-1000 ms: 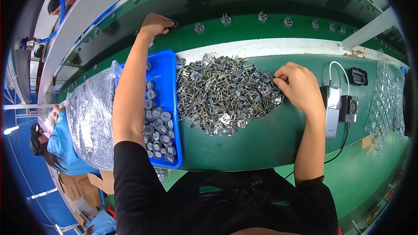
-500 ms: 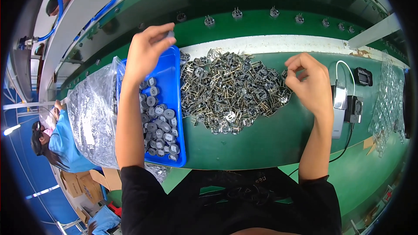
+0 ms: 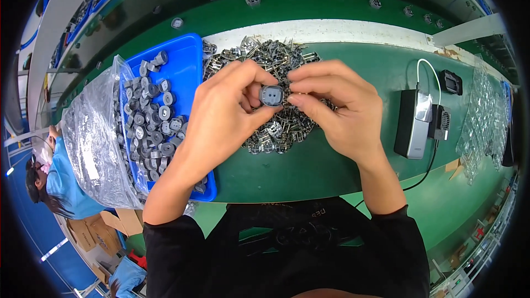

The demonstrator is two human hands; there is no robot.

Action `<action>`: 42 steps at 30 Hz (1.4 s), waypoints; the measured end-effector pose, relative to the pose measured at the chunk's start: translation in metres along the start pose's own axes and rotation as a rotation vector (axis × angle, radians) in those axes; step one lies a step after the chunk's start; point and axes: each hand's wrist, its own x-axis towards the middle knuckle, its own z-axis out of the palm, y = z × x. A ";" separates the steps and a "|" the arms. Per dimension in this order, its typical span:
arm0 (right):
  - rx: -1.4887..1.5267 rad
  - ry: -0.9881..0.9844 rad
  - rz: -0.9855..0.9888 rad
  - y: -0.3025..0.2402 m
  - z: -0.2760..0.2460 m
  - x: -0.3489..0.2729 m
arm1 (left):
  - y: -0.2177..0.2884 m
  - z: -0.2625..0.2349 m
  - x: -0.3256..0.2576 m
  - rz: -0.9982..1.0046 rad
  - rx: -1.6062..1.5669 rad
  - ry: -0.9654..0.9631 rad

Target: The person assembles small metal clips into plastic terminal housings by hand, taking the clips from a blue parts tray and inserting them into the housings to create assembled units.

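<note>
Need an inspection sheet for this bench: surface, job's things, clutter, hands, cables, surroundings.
Surface: green bench top, white strip along the back.
Job's things: small round grey part held between both hands above a pile of metal clips; blue tray of grey round parts at left.
Clutter: clear plastic bag beside the tray; clear blister trays at right.
Hands: left hand and right hand both pinch the part.
Cables: white cable and black cable at a small grey device.
Surroundings: a person in blue, cardboard boxes.

Bright, even overhead light — soft shadows, sharp centre, fisheye bending and black vignette at the rim
</note>
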 end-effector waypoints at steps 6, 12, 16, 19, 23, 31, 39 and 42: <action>-0.184 -0.012 -0.172 0.001 0.005 -0.004 | 0.005 0.010 -0.004 -0.072 -0.072 -0.070; -0.299 -0.037 -0.248 0.000 0.006 -0.005 | 0.003 0.013 -0.006 -0.094 -0.082 -0.079; -0.340 -0.016 -0.286 0.005 0.007 -0.006 | 0.001 0.015 -0.003 -0.115 -0.070 -0.119; -0.395 0.027 -0.357 0.008 0.009 -0.008 | -0.005 0.017 -0.005 -0.101 -0.352 -0.077; -0.167 -0.122 -0.214 0.004 0.004 -0.006 | -0.013 0.003 -0.002 -0.266 -0.645 -0.115; -1.078 -0.151 0.276 -0.005 -0.089 0.000 | -0.092 -0.091 0.087 -0.255 -0.166 0.266; -0.826 -0.319 0.670 -0.004 -0.075 0.012 | -0.194 -0.118 0.116 -0.445 0.176 0.387; -0.838 -0.351 0.668 -0.005 -0.076 0.014 | -0.195 -0.126 0.118 -0.492 0.253 0.331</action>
